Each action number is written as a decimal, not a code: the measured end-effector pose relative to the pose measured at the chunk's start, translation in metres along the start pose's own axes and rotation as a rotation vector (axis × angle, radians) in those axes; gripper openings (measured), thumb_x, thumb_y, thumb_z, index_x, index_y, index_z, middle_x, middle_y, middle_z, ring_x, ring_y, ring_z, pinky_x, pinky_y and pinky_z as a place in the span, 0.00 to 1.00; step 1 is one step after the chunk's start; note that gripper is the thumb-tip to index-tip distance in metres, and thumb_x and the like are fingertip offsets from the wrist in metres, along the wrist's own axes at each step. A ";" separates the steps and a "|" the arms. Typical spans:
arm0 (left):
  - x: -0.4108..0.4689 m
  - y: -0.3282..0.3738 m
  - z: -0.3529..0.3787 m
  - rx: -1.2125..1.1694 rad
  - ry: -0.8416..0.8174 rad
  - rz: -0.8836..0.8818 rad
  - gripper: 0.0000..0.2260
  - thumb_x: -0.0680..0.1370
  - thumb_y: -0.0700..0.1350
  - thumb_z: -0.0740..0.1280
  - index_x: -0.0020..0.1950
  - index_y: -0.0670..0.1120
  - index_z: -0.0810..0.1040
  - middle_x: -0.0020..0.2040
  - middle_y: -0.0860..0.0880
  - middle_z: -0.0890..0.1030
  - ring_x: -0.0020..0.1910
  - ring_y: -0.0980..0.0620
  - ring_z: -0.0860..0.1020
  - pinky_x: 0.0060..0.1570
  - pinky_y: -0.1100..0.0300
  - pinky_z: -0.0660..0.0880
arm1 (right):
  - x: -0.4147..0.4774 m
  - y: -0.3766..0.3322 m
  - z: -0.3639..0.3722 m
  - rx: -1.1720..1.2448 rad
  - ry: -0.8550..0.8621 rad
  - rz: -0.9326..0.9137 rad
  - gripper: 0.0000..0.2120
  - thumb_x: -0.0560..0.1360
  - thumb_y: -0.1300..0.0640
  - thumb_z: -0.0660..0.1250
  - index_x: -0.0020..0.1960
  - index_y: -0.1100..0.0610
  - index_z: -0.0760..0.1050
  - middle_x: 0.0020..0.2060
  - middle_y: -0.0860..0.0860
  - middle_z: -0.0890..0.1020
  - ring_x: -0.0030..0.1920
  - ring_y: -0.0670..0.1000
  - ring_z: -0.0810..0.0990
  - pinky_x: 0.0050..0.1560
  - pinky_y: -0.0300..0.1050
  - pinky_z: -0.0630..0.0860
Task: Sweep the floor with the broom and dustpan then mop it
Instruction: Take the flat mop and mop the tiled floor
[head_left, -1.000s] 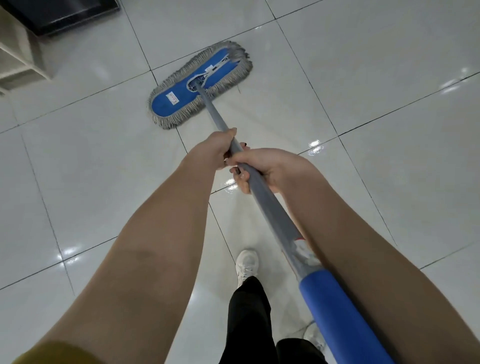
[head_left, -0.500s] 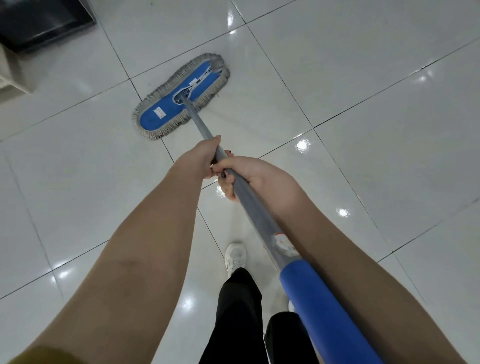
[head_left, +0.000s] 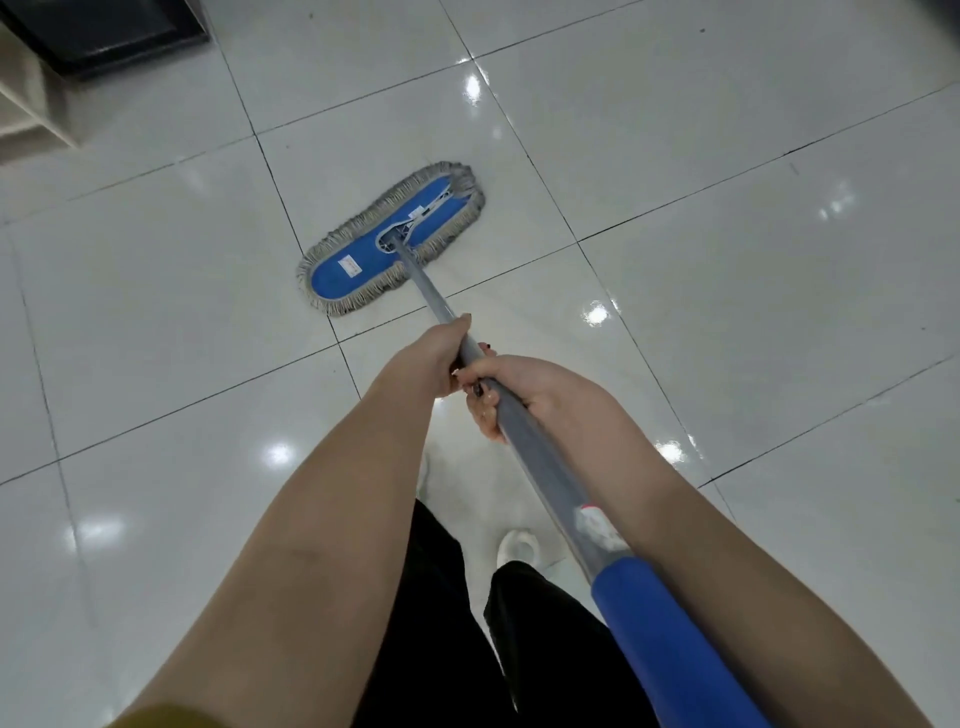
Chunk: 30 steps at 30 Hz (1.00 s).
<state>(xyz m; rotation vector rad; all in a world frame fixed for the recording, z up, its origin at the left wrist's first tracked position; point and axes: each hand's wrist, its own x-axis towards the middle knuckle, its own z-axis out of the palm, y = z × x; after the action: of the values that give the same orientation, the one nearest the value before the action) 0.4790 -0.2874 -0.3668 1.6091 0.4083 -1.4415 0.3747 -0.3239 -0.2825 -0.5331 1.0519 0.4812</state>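
Ahead of our grip, down the grey metal pole (head_left: 540, 457), the flat blue mop head (head_left: 389, 239) with grey fringe lies flush on the glossy white tiled floor (head_left: 727, 312), our left hand (head_left: 434, 358) and right hand (head_left: 530, 389) clamped touching round the pole, likely to steer strokes.

**Floor** (head_left: 727, 156): large white tiles, glazed and smooth, high gloss, throwing back bright spots of light.
**Mop head** (head_left: 363, 260): blue cloth top, matt, with a small white tag.
**Fringe** (head_left: 358, 304): grey yarn, shaggy and rough.
**Pole** (head_left: 540, 457): grey, smooth, metal by the look of it, dull satin sheen.
**Label** (head_left: 597, 527): white, paper-like, scuffed.
**Grip sleeve** (head_left: 654, 623): blue, smooth, seemingly plastic, low sheen.
**Trousers** (head_left: 545, 649): black cloth, matt.
**Cabinet** (head_left: 119, 31): dark, smooth-faced.
**Shelf unit** (head_left: 31, 104): pale, matt, wood-like.
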 end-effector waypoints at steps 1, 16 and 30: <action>-0.007 -0.014 0.008 -0.008 -0.005 0.000 0.14 0.80 0.53 0.61 0.45 0.42 0.70 0.34 0.47 0.77 0.30 0.52 0.77 0.29 0.62 0.76 | -0.008 0.011 -0.009 -0.008 0.005 0.008 0.15 0.79 0.63 0.58 0.33 0.58 0.63 0.14 0.49 0.66 0.11 0.42 0.64 0.15 0.28 0.63; -0.112 -0.175 0.060 0.073 -0.027 -0.029 0.13 0.81 0.52 0.58 0.44 0.44 0.68 0.34 0.49 0.76 0.30 0.54 0.75 0.24 0.66 0.73 | -0.093 0.180 -0.065 -0.001 0.042 -0.005 0.16 0.79 0.62 0.58 0.33 0.58 0.63 0.14 0.50 0.67 0.12 0.42 0.65 0.15 0.29 0.64; -0.195 -0.338 0.076 0.159 -0.093 -0.063 0.13 0.81 0.52 0.59 0.53 0.43 0.69 0.36 0.48 0.76 0.32 0.53 0.75 0.28 0.61 0.74 | -0.171 0.349 -0.097 0.028 0.095 0.021 0.15 0.79 0.61 0.59 0.34 0.59 0.64 0.15 0.50 0.67 0.12 0.42 0.64 0.15 0.29 0.64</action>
<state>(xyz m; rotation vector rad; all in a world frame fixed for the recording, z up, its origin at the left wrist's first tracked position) 0.1287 -0.1056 -0.3169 1.6599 0.2992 -1.6243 0.0264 -0.1333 -0.2292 -0.5240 1.1542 0.4626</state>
